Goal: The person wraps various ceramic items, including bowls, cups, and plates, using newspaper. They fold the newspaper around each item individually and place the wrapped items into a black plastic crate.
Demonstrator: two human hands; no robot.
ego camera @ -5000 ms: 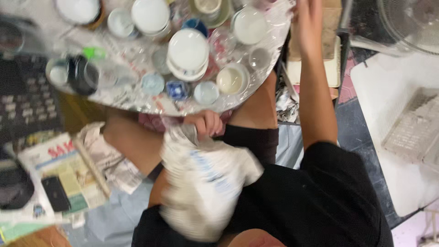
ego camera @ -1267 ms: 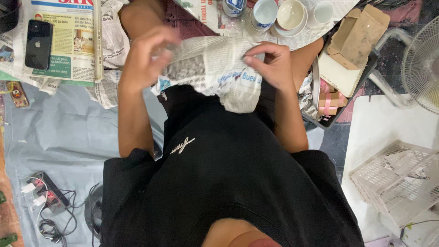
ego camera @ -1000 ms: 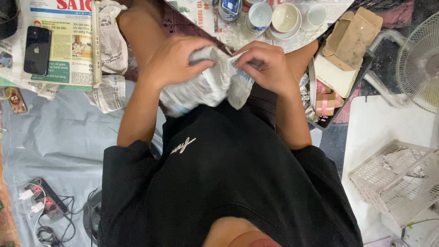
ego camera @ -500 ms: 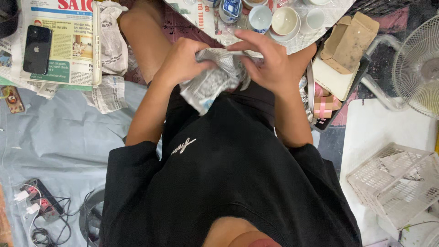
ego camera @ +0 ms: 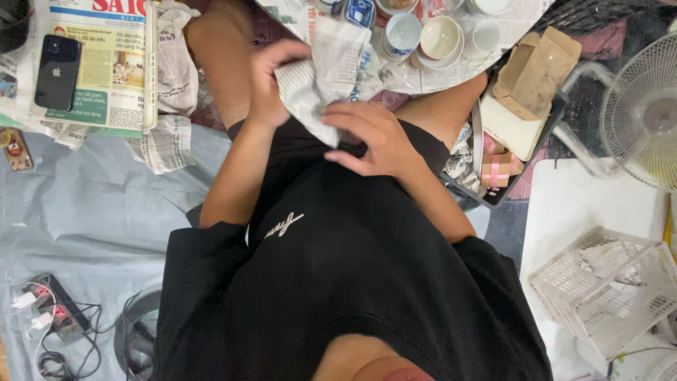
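Observation:
A crumpled newspaper bundle (ego camera: 321,81) sits over my lap, wrapped around something I cannot see. My left hand (ego camera: 271,77) grips its left side, fingers curled over the top edge. My right hand (ego camera: 370,137) presses flat against its lower right part, fingers spread. Just beyond the bundle, several small ceramic cups (ego camera: 438,37) and a blue-and-white cup (ego camera: 360,13) stand on a newspaper-covered tray (ego camera: 458,70).
A black phone (ego camera: 56,70) lies on a newspaper stack (ego camera: 106,63) at far left. A power strip with cables (ego camera: 53,314) lies lower left. An open cardboard box (ego camera: 532,70), a fan (ego camera: 645,109) and a white plastic basket (ego camera: 606,289) are at right.
The paper went from a spread sheet to a tight bundle between both hands. My right hand has slid down onto its lower side; the left has risen to the top.

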